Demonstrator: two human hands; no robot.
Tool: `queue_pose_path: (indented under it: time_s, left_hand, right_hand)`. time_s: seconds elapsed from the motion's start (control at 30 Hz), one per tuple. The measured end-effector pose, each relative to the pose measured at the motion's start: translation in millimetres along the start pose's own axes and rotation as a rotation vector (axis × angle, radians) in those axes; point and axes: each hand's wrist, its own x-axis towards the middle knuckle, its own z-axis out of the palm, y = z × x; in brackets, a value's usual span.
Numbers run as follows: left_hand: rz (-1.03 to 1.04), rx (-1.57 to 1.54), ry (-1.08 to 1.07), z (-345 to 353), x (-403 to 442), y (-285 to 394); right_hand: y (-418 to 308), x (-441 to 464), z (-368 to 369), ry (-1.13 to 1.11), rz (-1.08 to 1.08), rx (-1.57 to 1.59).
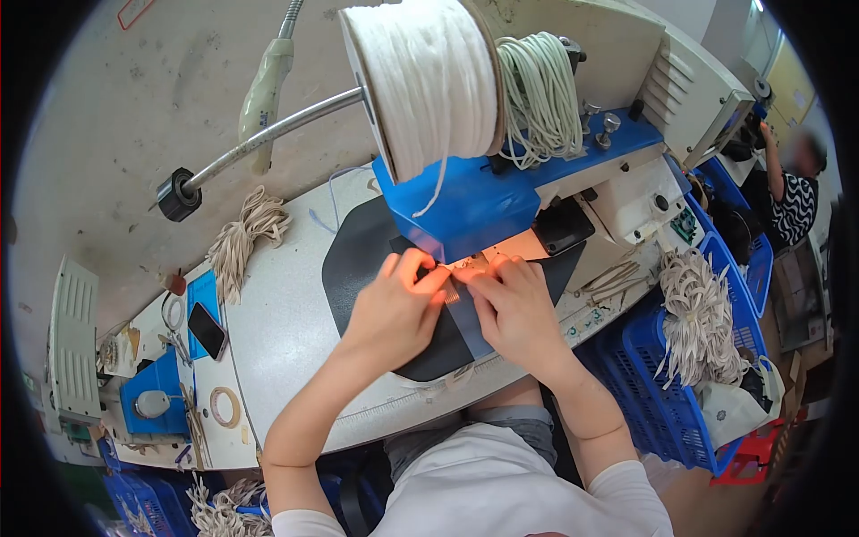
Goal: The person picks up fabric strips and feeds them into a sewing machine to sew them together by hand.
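Pinching narrow, the two hands meet in orange light at the near side of one blue machine head (474, 201). The left hand (391, 309) has its thumb and forefinger closed together, and the right hand (521, 309) does the same just beside it. Between them they hold one small strip (452, 293), which is at the middle of the scene, above one dark grey mat (362, 268); its exact shape I cannot tell, because the fingers cover a part of it.

Above the machine head there is one big spool (428, 85) of white cord, with one metal rod (277, 134) going out to the left. One coil of pale green cord (541, 98) is just to the right of the spool. One lamp (266, 94) hangs at the far left.

On the white tabletop (277, 358), on the left, I count one bundle of beige strips (246, 233), one black phone (208, 333) lying on one blue tray (203, 288), and nearer, one roll of tape (225, 407). A second bundle (698, 313) lies at the right, at one blue basket (635, 385), and a third bundle (224, 512) is at the near left, below the tabletop. At the far right is one other person (792, 206), in a patterned top.
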Motion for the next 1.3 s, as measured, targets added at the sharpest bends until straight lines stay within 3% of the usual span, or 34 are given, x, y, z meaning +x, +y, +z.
queue_pose_path:
  time_s: [0.17,0.23,0.33,0.53,1.13,1.3]
  left_hand:
    - [-0.064,-0.195,0.132,3,20,-33]
    - [0.015,-0.214,0.184,6,32,-44]
    - [-0.069,-0.246,0.006,9,48,-61]
    - [0.053,-0.346,0.058,10,60,-68]
    - [0.010,-0.330,-0.083,3,68,-81]
    - [-0.122,-0.760,-0.142,8,73,-93]
  right_hand:
    - [-2,2,1,-0.017,-0.038,-0.090]
    - [-3,1,1,-0.047,-0.006,-0.084]
    - [-3,1,0,-0.073,0.012,-0.085]
    - [-3,3,1,-0.031,-0.045,-0.123]
    - [-4,2,3,-0.031,-0.040,-0.149]
    - [-2,2,4,-0.016,-0.049,-0.138]
